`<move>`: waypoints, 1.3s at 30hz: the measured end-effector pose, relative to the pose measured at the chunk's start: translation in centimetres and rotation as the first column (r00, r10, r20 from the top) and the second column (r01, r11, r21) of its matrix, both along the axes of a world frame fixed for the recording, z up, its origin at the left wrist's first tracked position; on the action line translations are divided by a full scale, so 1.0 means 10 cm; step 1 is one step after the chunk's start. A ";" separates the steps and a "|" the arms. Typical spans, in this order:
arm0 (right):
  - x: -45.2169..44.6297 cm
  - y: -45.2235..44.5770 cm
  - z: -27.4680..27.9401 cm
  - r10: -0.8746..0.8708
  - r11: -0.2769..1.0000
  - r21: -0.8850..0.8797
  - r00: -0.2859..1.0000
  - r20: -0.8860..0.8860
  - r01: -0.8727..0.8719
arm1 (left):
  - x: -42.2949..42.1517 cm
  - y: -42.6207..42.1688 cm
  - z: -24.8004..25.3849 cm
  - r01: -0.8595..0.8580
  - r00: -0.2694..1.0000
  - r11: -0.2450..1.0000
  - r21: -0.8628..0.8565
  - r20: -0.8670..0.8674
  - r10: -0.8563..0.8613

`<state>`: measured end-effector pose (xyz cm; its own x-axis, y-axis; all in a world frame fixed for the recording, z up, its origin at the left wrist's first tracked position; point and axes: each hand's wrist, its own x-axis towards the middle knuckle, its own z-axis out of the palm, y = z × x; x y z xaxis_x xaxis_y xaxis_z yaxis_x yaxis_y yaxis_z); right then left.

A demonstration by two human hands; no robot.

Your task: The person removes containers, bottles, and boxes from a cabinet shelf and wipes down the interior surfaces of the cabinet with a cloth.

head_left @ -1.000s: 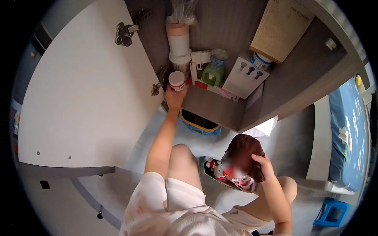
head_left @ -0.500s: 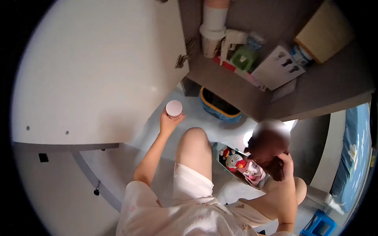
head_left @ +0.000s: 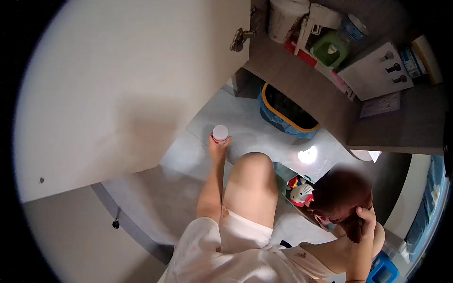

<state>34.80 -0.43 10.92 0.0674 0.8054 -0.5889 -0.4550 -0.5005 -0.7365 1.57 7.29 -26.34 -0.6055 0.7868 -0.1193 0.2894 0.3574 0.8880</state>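
Note:
My left hand [head_left: 218,148] is wrapped around a small jar [head_left: 220,133] with a pale pink lid, held upright over the floor beyond my knee. At the lower right, my right hand [head_left: 366,220] grips a dark reddish-brown, doll-like thing [head_left: 337,200]; its upper part is blurred, so I cannot make out its exact kind. Below and left of it stands an open box [head_left: 282,173] between my legs. Inside are a white cat plush toy [head_left: 301,193] with red on it and other colourful toys, partly hidden by the brown thing.
A white cabinet door [head_left: 132,70] hangs open on the left. Under the shelf sits a bin [head_left: 278,119] with a blue liner and yellow rim. On the shelf are a white bucket [head_left: 285,21], a green item [head_left: 328,51] and a white panel with hooks [head_left: 375,78]. A blue stool [head_left: 383,269] is at lower right.
The camera view has turned, shifting the cabinet, bin and box rightward. The brown thing in my right hand now covers more of the toys in the box. My left hand still holds the jar.

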 end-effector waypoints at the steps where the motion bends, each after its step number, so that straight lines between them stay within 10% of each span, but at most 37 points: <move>1: 0.01 -0.01 -0.03 0.009 1.000 0.006 1.000 -0.013 -0.009 | 0.02 0.00 -0.10 -0.043 0.999 0.999 0.016 -0.022 0.043; 6: 0.04 -0.04 -0.07 -0.017 0.998 -0.058 1.000 0.018 0.018 | 0.08 -0.10 -0.17 -0.099 0.988 0.994 0.042 -0.117 0.104; 15: 0.13 -0.09 -0.15 -0.035 0.999 -0.033 0.998 0.053 0.036 | 0.09 -0.37 -0.42 -0.176 0.957 0.940 0.294 0.274 0.093; 28: 0.12 -0.03 0.03 0.006 0.997 -0.081 0.999 0.044 -0.002 | -0.22 -0.74 -0.62 0.029 0.978 0.977 0.212 0.195 -0.072; 30: 0.20 -0.08 -0.03 -0.068 0.995 -0.071 0.998 0.012 0.068 | -0.33 -0.84 -0.61 0.164 0.986 0.966 0.199 -0.073 -0.152; 32: 0.18 -0.02 0.03 -0.059 0.996 -0.061 0.998 -0.004 0.059 | -0.43 -1.05 -0.36 0.153 0.980 0.987 -0.057 -0.119 -0.158; 36: 0.19 0.03 0.02 -0.085 0.996 -0.034 0.988 -0.129 0.081 | -0.46 -1.19 0.96 -0.016 0.994 0.999 -0.037 -0.106 0.012; 39: 0.20 0.05 0.01 -0.081 0.997 -0.022 0.984 -0.162 0.079 | -0.24 -0.83 1.63 0.149 0.986 0.944 0.293 -0.116 -0.120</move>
